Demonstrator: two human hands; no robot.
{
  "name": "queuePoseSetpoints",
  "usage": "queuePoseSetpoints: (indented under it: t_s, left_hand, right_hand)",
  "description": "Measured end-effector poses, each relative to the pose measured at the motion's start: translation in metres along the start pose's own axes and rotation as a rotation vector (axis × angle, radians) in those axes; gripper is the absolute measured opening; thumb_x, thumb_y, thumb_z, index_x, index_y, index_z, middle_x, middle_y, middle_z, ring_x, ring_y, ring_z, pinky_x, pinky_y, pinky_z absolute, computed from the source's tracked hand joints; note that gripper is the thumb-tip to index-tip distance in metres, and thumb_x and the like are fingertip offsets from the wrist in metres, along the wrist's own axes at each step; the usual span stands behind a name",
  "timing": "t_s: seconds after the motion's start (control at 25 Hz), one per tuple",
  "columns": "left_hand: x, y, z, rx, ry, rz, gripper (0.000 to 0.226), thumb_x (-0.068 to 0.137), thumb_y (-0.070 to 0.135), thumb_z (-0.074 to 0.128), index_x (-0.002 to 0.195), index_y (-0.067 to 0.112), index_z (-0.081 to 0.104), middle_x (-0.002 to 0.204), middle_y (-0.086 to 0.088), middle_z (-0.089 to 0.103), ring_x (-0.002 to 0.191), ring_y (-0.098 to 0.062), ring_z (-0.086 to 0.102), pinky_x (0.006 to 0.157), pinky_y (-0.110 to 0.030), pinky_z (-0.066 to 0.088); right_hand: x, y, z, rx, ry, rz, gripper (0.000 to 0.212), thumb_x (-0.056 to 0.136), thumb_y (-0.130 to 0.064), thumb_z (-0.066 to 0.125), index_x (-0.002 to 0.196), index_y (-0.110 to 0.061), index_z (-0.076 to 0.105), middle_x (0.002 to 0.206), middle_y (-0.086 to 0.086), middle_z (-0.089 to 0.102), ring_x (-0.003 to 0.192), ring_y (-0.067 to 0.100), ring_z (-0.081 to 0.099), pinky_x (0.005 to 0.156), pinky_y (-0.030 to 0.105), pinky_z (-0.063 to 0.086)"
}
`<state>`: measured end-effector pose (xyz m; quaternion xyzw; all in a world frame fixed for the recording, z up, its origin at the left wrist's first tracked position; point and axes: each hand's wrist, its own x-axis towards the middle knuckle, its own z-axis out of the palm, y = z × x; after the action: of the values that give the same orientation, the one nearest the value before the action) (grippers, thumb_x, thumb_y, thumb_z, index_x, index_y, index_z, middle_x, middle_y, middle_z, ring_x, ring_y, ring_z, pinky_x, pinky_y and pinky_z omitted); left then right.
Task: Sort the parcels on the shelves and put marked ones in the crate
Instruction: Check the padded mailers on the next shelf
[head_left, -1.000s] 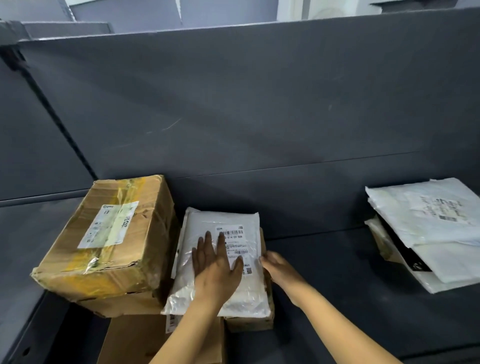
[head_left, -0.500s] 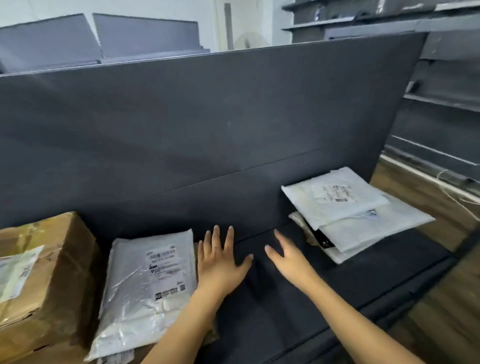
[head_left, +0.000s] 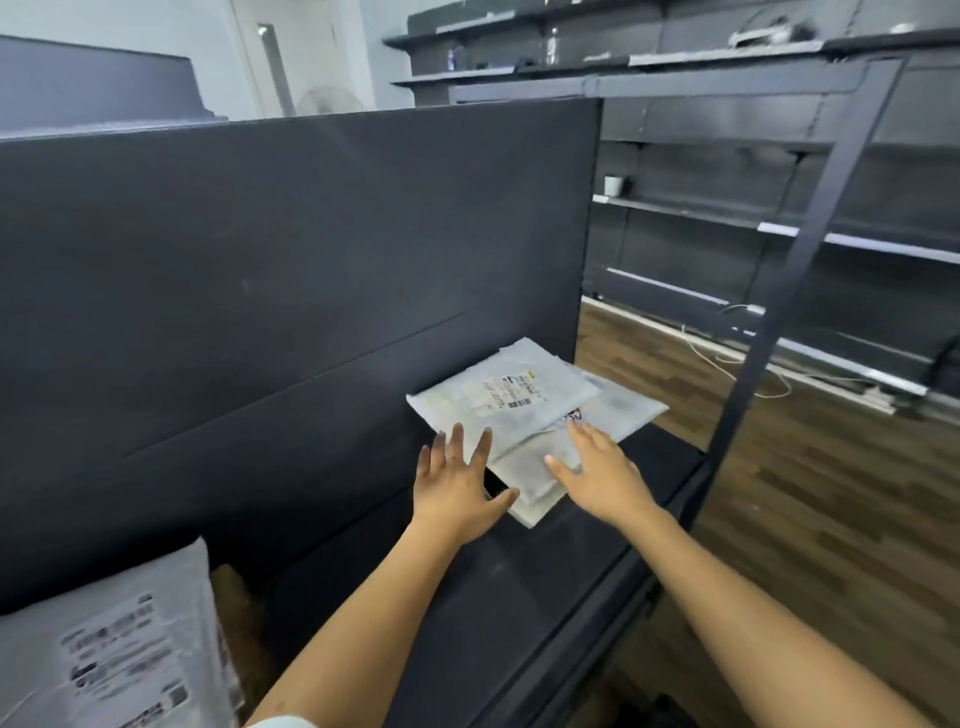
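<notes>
Far left lies a bagged parcel (head_left: 109, 644). My left grip (head_left: 457, 493), fingers straight and empty, reaches the stack of white parcels (head_left: 519, 405) at the right end of the shelf (head_left: 519, 597). My right grip (head_left: 597, 473), also spread and empty, lies over it. No crate shows, so I judge most sorting remains.

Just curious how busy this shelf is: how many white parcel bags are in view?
4: three stacked at the far end of the shelf, the labelled top bag, a wider middle bag and a bottom bag; a fourth bag at lower left. The stack may hide more.
</notes>
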<state>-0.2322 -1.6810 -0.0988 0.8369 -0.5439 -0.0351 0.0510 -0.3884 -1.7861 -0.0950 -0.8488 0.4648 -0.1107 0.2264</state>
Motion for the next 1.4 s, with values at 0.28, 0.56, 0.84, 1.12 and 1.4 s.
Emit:
queuePoseSetpoints:
  t_s: [0.28, 0.56, 0.84, 1.12, 1.4]
  left_hand:
    - [0.056, -0.026, 0.016, 0.202, -0.084, 0.126, 0.079, 0.091, 0.010, 0.048, 0.151, 0.023, -0.002, 0.160, -0.006, -0.007, 0.148, -0.022, -0.006, 0.121, -0.040, 0.002]
    - [0.075, -0.025, 0.029, 0.058, 0.243, 0.298, 0.057, 0.081, 0.003, 0.033, 0.133, 0.015, 0.053, 0.140, -0.010, 0.051, 0.126, -0.024, 0.054, 0.103, -0.040, 0.045]
    - [0.019, -0.005, 0.021, -0.215, 0.184, 0.525, 0.050, 0.089, 0.031, 0.041, 0.139, 0.024, 0.045, 0.149, 0.007, 0.039, 0.139, -0.007, 0.035, 0.115, -0.028, 0.029]
    - [0.030, -0.050, -0.001, -1.301, 0.002, -0.242, 0.059, 0.093, 0.029, 0.056, 0.145, 0.021, 0.030, 0.151, 0.007, 0.032, 0.139, -0.014, 0.034, 0.115, -0.033, 0.028]
    - [-0.009, -0.053, -0.030, -1.197, 0.216, 0.000, 0.006, 0.089, 0.012, 0.062, 0.091, 0.017, 0.061, 0.077, 0.012, 0.069, 0.070, 0.004, 0.062, 0.063, -0.011, 0.047]
  right_hand:
    - [0.028, -0.019, 0.023, 0.406, -0.088, 0.147, 0.060, 0.093, -0.038, 0.049, 0.144, -0.013, 0.031, 0.147, 0.003, 0.038, 0.133, 0.019, 0.039, 0.109, 0.032, 0.033]
    - [0.045, -0.043, 0.039, 1.492, -0.129, 0.650, 0.010, 0.095, -0.020, 0.051, 0.096, -0.011, 0.053, 0.095, 0.010, 0.054, 0.078, 0.023, 0.058, 0.074, 0.034, 0.049]
    - [0.056, -0.039, 0.025, 1.567, 0.111, 0.389, 0.035, 0.089, 0.009, 0.039, 0.115, -0.010, 0.054, 0.096, 0.010, 0.066, 0.084, 0.022, 0.063, 0.077, 0.034, 0.053]
    - [0.045, -0.024, 0.006, 1.598, 0.007, 0.225, 0.052, 0.083, 0.017, 0.034, 0.118, -0.015, 0.055, 0.109, 0.009, 0.066, 0.096, 0.025, 0.064, 0.074, 0.037, 0.058]
    - [0.045, -0.035, 0.008, 1.578, -0.035, 0.241, 0.056, 0.082, 0.015, 0.030, 0.113, -0.021, 0.059, 0.111, 0.009, 0.067, 0.102, 0.027, 0.063, 0.079, 0.042, 0.053]
